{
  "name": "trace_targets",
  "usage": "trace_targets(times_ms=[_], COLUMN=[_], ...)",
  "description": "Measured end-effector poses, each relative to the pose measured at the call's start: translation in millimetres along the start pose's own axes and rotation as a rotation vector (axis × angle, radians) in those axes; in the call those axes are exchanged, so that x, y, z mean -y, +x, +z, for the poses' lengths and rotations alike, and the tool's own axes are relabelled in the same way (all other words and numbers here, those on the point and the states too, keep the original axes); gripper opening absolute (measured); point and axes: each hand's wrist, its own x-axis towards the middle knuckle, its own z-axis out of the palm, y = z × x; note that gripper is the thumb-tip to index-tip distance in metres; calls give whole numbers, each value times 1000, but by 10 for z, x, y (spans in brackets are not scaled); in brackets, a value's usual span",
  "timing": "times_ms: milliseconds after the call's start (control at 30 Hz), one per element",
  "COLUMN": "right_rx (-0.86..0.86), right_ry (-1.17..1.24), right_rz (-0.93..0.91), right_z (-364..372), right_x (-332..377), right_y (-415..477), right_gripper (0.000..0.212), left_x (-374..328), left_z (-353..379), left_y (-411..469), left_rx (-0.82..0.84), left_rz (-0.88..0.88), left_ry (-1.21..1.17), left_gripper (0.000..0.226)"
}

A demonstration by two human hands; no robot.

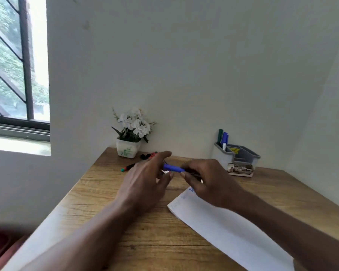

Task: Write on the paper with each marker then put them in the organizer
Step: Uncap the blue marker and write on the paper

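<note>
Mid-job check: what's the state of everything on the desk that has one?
blue marker: held up between left hand and right hand
paper: flat, blue writing at its far corner
organizer: upright, stored markers standing in its left end compartment
loose markers: lying near the flower pot

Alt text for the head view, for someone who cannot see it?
The left hand and right hand hold a blue marker over a wooden desk, near white paper bearing blue writing. A grey organizer with markers stands back right; a flower pot and loose markers back left.
</note>
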Motion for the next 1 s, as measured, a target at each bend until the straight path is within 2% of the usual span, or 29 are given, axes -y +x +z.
trace_targets(times_ms=[67, 133, 267, 367, 567, 700, 867, 1000], right_rx=[-39, -67, -101, -126, -163, -148, -50, -24], right_ry=[-39, -90, -135, -133, -214, -195, 114, 614], right_rz=[-75, -130, -204, -223, -264, -204, -24, 162], right_z=[34, 56, 23, -23, -32, -15, -81, -144], right_x=[-27, -90, -159, -154, -211, -235, -292, -334], right_y=[-96, -159, -245, -237, -237, -279, -316, -274], right_gripper=[33, 40, 34, 40, 50, 46, 54, 61], left_x=[-68, -128, -165, -193, -211, -194, -14, 67], left_z=[-7, -12, -32, -66, -29, -50, -82, -77], left_y=[-18, -47, -70, -67, -125, -134, -92, -75], left_rx=[-24, -14, 36, 47, 26, -4, -87, -32], left_rz=[77, 112, 170, 185, 121, 94, -93, -211], left_ry=[-40, -68, -75, -78, -80, -27, -31, -28], left_gripper=[33, 26, 24, 21, 25, 28, 26, 20])
